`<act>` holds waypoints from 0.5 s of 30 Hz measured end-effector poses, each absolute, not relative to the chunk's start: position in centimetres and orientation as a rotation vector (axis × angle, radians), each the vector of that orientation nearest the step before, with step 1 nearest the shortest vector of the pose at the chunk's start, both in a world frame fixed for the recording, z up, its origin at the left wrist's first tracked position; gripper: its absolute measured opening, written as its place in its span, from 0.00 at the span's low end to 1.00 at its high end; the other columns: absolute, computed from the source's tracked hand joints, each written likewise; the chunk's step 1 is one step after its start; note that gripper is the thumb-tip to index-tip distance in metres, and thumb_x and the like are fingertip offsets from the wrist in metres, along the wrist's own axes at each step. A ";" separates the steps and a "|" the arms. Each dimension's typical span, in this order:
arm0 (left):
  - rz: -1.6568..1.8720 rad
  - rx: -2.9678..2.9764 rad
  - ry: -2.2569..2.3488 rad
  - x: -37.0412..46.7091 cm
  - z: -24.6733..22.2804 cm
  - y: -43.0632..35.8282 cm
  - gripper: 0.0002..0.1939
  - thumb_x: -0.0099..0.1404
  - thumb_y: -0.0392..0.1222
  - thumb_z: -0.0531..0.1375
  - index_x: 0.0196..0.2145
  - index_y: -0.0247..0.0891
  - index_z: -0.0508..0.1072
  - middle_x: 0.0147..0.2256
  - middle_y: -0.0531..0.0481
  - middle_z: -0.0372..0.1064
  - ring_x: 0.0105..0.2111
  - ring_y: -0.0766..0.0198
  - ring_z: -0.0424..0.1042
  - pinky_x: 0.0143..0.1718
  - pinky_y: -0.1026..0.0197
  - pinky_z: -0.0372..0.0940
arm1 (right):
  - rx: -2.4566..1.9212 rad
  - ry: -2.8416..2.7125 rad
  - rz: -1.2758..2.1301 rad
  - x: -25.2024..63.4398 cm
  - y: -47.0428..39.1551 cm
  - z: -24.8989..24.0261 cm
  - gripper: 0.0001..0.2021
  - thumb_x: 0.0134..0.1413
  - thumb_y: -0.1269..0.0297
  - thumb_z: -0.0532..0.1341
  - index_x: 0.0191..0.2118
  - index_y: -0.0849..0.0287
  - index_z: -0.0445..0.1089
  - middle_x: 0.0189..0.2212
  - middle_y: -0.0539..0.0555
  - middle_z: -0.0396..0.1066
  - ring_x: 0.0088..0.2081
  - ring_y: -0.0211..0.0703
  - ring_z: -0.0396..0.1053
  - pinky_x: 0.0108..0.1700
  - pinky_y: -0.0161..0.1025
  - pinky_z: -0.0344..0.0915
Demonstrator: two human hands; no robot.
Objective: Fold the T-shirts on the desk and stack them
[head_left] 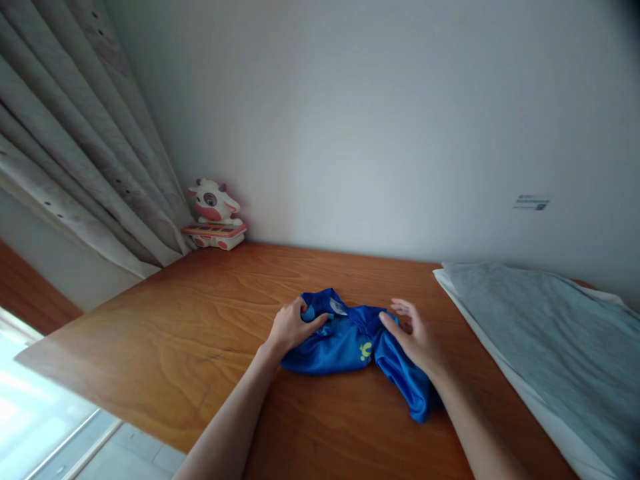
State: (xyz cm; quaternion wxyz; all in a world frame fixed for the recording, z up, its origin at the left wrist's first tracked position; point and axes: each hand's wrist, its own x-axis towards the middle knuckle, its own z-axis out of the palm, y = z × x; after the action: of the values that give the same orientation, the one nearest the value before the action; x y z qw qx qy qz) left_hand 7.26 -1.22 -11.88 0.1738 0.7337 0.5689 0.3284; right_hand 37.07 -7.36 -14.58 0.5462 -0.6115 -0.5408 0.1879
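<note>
A crumpled blue garment (330, 350) of shiny fabric lies on the wooden surface in front of me. It has a small yellow-green emblem near its middle and a pale label at its upper edge. Whether it is a shirt or shorts I cannot tell. On its left side, my left hand (293, 327) has its fingers curled over the upper edge, with the thumb lying across the cloth. My right hand (413, 333) is at the garment's right part, fingers spread and thumb apart, close over the fabric. One narrow fold of the garment stretches toward me beneath the right wrist.
A cow-shaped toy with a keyboard (215, 223) stands in the back left corner. Grey cloth (540, 327) over a white layer covers the right side of the wooden surface (165, 333). A curtain (85, 133) hangs at left, and a wall (350, 133) rises behind.
</note>
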 end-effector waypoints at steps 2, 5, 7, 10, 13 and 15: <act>0.920 2.108 1.511 7.6 -12.3 -1.4 0.15 0.54 0.47 0.66 0.34 0.44 0.65 0.27 0.56 0.67 0.29 0.58 0.70 0.34 0.60 0.62 | -1.471 -1.526 0.347 36.3 -7.7 -14.8 0.30 0.47 0.45 0.69 0.56 0.52 0.70 0.54 0.60 0.75 0.55 0.60 0.72 0.59 0.58 0.64; 1.078 1.972 1.216 7.8 -12.1 -1.2 0.21 0.54 0.40 0.64 0.46 0.42 0.66 0.35 0.53 0.71 0.34 0.60 0.73 0.39 0.59 0.66 | -1.472 -1.649 0.372 36.0 -7.9 -14.9 0.21 0.54 0.48 0.64 0.52 0.50 0.74 0.51 0.57 0.78 0.52 0.57 0.74 0.57 0.55 0.67; 1.214 1.821 1.099 7.6 -11.6 -1.0 0.29 0.55 0.42 0.64 0.54 0.40 0.66 0.37 0.52 0.72 0.35 0.61 0.73 0.40 0.59 0.68 | -1.458 -1.576 0.383 36.1 -7.8 -14.7 0.17 0.56 0.47 0.62 0.44 0.52 0.77 0.43 0.57 0.80 0.47 0.56 0.76 0.53 0.52 0.69; 1.434 1.580 1.057 7.4 -10.7 -0.9 0.32 0.54 0.44 0.67 0.57 0.39 0.67 0.39 0.52 0.72 0.36 0.62 0.72 0.40 0.61 0.68 | -1.392 -1.368 0.368 36.4 -7.6 -13.8 0.21 0.56 0.41 0.61 0.38 0.54 0.77 0.39 0.58 0.79 0.44 0.55 0.75 0.51 0.49 0.69; 1.559 1.324 0.989 7.2 -10.0 -1.2 0.30 0.52 0.45 0.69 0.52 0.40 0.70 0.39 0.52 0.72 0.35 0.64 0.72 0.37 0.64 0.68 | -1.349 -1.156 0.423 36.7 -7.7 -12.7 0.25 0.55 0.36 0.60 0.36 0.55 0.75 0.35 0.56 0.77 0.41 0.51 0.73 0.47 0.44 0.68; 1.564 1.152 0.917 7.1 -9.5 -1.4 0.25 0.52 0.47 0.69 0.47 0.42 0.69 0.33 0.56 0.70 0.28 0.67 0.70 0.32 0.65 0.67 | -1.364 -1.059 0.456 36.9 -8.1 -12.0 0.26 0.55 0.33 0.59 0.31 0.55 0.72 0.28 0.52 0.72 0.35 0.47 0.69 0.40 0.40 0.66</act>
State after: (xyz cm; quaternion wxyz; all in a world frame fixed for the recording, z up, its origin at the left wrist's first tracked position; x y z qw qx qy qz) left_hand 7.13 -1.43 -9.51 0.4767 0.4715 0.3753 0.6400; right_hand 36.89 -8.08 -12.01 0.6271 -0.5948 -0.4620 0.1987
